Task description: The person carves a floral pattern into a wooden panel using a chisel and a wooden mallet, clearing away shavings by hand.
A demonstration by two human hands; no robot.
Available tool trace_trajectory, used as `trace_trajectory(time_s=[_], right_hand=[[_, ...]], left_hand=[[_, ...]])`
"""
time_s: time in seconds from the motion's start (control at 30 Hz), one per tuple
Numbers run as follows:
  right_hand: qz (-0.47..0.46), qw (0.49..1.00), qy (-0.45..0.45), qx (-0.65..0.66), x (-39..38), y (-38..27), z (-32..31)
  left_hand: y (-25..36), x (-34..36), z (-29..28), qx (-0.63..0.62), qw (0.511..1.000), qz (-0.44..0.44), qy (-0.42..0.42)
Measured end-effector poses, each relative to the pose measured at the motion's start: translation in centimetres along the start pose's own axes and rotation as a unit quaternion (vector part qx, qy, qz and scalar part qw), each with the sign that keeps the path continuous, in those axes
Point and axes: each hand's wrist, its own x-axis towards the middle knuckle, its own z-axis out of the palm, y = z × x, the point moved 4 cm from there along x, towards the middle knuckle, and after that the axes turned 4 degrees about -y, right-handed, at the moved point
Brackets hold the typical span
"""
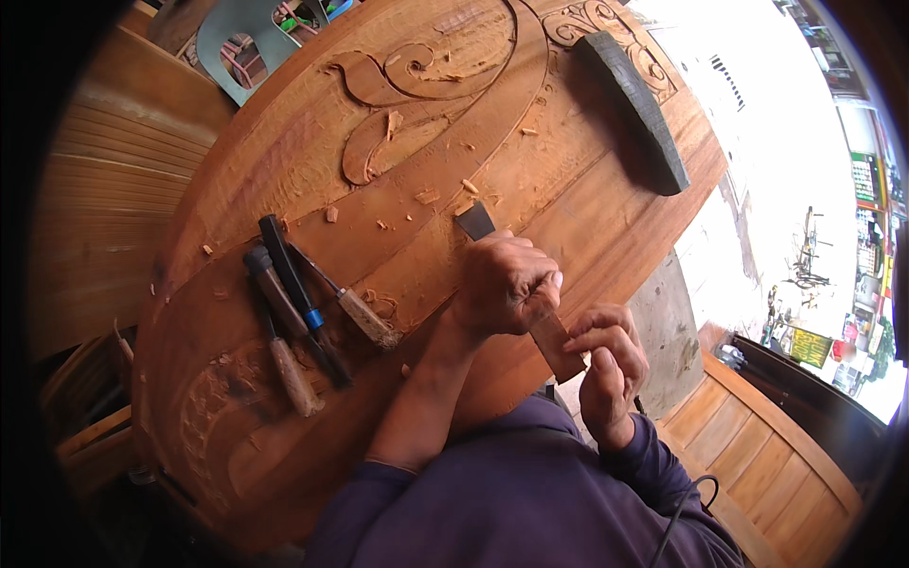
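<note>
While the far scrolls (417, 71) look carved, the near-left relief (199, 426) seems unfinished; over the wooden surface's (587, 246) near side, the left hand (511, 284) clenches a flat-bladed tool (475, 221), the right hand (611, 355) touching its handle end, grip unclear.

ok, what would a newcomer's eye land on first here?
Probably the big wooden panel filling the middle, with carved scrolls across its upper part. Next, the chisel in front of the person: the left hand grips it, the right hand is at its handle's end. Then the dark block lying at the panel's upper right, and the hand tools clustered on its left side.
</note>
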Motion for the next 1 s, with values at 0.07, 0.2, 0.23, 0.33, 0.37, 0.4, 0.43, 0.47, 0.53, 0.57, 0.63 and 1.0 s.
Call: trace_trajectory(time_s=[0.07, 0.2, 0.23, 0.33, 0.37, 0.4, 0.43, 0.47, 0.53, 0.57, 0.63, 1.0], right_hand=[[-0.018, 0.999, -0.022, 0.016, -0.5, -0.2, -0.6], [0.022, 0.999, 0.016, 0.036, 2.2, 0.6, 1.1], [0.018, 0.999, 0.023, 0.024, 1.6, 0.4, 0.8], [0.012, 0.999, 0.038, -0.010, -0.5, 0.3, -0.7], [0.022, 0.999, 0.044, -0.010, -1.6, 0.7, -1.4], [0.017, 0.998, 0.051, -0.014, -2.2, 0.7, -2.1], [0.013, 0.998, 0.058, -0.014, -2.6, 0.6, -2.4], [0.006, 0.998, 0.053, -0.016, -2.6, 0.4, -2.3], [-0.009, 0.999, 0.043, -0.020, -2.5, -0.4, -2.2], [-0.016, 0.999, 0.035, -0.018, -2.3, -0.6, -1.9], [-0.030, 0.999, 0.018, -0.017, -1.0, -0.7, -1.0], [-0.046, 0.998, 0.028, -0.037, -0.9, -0.4, -2.0]], left_hand=[[0.7, -0.6, 0.5, 0.007, 1.000, -0.001, -0.009], [-0.5, 1.1, -0.1, 0.000, 1.000, -0.004, 0.003], [-0.4, 0.7, -0.1, 0.000, 1.000, 0.000, 0.003], [0.2, -0.4, -0.2, -0.005, 1.000, 0.004, 0.000], [0.5, -0.8, -0.1, -0.013, 1.000, 0.001, -0.006], [0.6, -0.9, 0.1, -0.021, 1.000, -0.002, -0.011], [0.6, -0.9, 0.1, -0.023, 1.000, 0.000, -0.001], [0.6, -0.7, 0.2, -0.025, 1.000, 0.002, 0.010], [0.5, -0.4, 0.0, -0.020, 1.000, 0.002, 0.014], [0.3, -0.2, -0.2, -0.012, 1.000, 0.001, 0.006], [-0.1, 0.3, -0.3, -0.009, 1.000, 0.004, 0.007], [0.0, -0.2, -0.1, -0.026, 0.999, 0.015, 0.046]])
